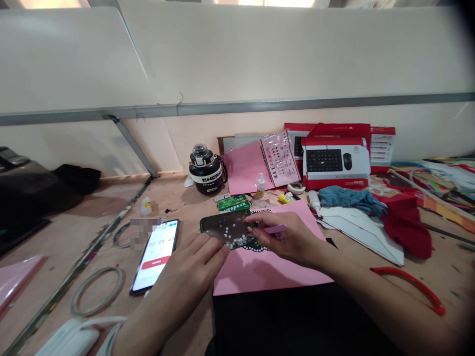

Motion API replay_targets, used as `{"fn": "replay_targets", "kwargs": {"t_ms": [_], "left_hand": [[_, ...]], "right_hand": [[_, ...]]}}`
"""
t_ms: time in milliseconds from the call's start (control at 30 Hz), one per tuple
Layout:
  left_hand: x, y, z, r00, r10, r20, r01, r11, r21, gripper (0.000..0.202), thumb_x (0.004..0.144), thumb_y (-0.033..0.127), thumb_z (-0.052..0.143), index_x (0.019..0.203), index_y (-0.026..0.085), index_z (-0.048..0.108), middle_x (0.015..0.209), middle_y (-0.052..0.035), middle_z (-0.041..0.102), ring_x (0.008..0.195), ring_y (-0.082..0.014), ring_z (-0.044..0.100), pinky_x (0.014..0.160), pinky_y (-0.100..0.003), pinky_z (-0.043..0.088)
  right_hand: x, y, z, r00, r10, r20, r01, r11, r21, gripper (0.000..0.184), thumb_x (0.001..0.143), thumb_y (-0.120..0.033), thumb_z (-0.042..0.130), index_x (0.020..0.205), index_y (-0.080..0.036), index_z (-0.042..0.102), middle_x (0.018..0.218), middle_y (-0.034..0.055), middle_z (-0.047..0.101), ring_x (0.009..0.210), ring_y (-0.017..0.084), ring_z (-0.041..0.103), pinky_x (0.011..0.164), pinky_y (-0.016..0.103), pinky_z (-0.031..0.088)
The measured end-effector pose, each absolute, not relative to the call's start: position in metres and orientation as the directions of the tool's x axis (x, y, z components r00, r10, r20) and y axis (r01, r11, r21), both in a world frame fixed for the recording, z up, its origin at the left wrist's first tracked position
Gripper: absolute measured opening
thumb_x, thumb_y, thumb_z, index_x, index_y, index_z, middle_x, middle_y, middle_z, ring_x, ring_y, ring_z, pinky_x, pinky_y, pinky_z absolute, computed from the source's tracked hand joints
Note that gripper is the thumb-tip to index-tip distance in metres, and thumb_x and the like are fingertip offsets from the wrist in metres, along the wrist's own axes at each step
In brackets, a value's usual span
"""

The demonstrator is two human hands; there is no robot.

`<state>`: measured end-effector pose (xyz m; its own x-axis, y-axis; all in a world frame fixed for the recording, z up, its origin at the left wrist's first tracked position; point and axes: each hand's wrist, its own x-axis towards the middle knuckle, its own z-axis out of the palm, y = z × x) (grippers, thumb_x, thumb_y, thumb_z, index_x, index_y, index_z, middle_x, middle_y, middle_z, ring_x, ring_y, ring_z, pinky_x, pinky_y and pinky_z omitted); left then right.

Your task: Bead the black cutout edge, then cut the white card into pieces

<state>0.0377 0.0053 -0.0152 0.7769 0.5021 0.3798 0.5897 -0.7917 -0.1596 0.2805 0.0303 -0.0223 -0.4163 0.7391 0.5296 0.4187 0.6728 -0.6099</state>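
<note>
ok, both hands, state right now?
Left hand: closed on the near edge of the dark tray bearing white beads.
Right hand: closed, holding a slim purple tool.

Left fingers curled, right fingers pinched

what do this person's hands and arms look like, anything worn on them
The left hand and right hand are bare: each grip is ungloved fingers, with no rings showing. The left forearm and right forearm show no sleeves. A pale band shows by the left one; I can't tell whether it is worn.
</note>
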Motion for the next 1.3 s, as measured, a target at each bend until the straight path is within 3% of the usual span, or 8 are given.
{"fn": "replay_targets", "kwargs": {"t_ms": [500,767,967,1067,1300], "left_hand": [[0.038,0.007,-0.017,0.788,0.484,0.380,0.573,-0.802,-0.167,0.020,0.094,0.013,0.046,0.102,0.014,0.064,0.089,-0.0073,0.063,0.082,-0.0224,0.055,0.072,-0.038,0.047],[0.038,0.008,-0.020,0.776,0.511,0.370,0.591,-0.794,-0.144,0.020,0.093,0.009,0.047,0.103,0.015,0.063,0.090,-0.0062,0.062,0.082,-0.0213,0.054,0.073,-0.037,0.045],[0.037,0.010,-0.022,0.782,0.507,0.363,0.586,-0.797,-0.147,0.018,0.093,0.010,0.047,0.100,0.015,0.063,0.086,-0.0059,0.060,0.080,-0.0214,0.053,0.071,-0.036,0.043],[0.037,0.012,-0.023,0.780,0.522,0.345,0.594,-0.791,-0.147,0.017,0.093,0.011,0.047,0.097,0.016,0.064,0.085,-0.0054,0.060,0.078,-0.0209,0.052,0.070,-0.036,0.042],[0.027,0.033,-0.035,0.734,0.604,0.312,0.663,-0.737,-0.133,0.014,0.092,0.013,0.051,0.088,0.017,0.065,0.081,-0.0058,0.059,0.073,-0.0215,0.050,0.065,-0.034,0.039]], "right_hand": [[0.281,0.031,-0.022,-0.408,0.797,0.446,0.412,0.597,-0.689,0.021,0.090,-0.019,0.057,0.108,-0.018,0.067,0.092,0.0037,0.074,0.073,0.013,0.068,0.061,0.021,0.051],[0.282,0.031,-0.016,-0.363,0.816,0.450,0.410,0.574,-0.709,0.022,0.090,-0.018,0.053,0.107,-0.016,0.067,0.085,0.0042,0.073,0.060,0.011,0.063,0.054,0.023,0.051],[0.281,0.030,-0.017,-0.288,0.826,0.485,0.393,0.564,-0.727,0.021,0.089,-0.019,0.054,0.106,-0.016,0.066,0.089,0.0064,0.072,0.071,0.014,0.067,0.062,0.027,0.056],[0.280,0.030,-0.021,-0.247,0.854,0.458,0.333,0.518,-0.788,0.023,0.090,-0.023,0.054,0.109,-0.016,0.064,0.084,0.0047,0.071,0.069,0.014,0.067,0.062,0.027,0.056],[0.264,0.053,-0.047,-0.060,0.966,0.251,0.033,0.253,-0.967,0.027,0.089,-0.032,0.056,0.109,-0.015,0.061,0.063,-0.0019,0.062,0.044,0.008,0.053,0.041,0.020,0.043]]}}
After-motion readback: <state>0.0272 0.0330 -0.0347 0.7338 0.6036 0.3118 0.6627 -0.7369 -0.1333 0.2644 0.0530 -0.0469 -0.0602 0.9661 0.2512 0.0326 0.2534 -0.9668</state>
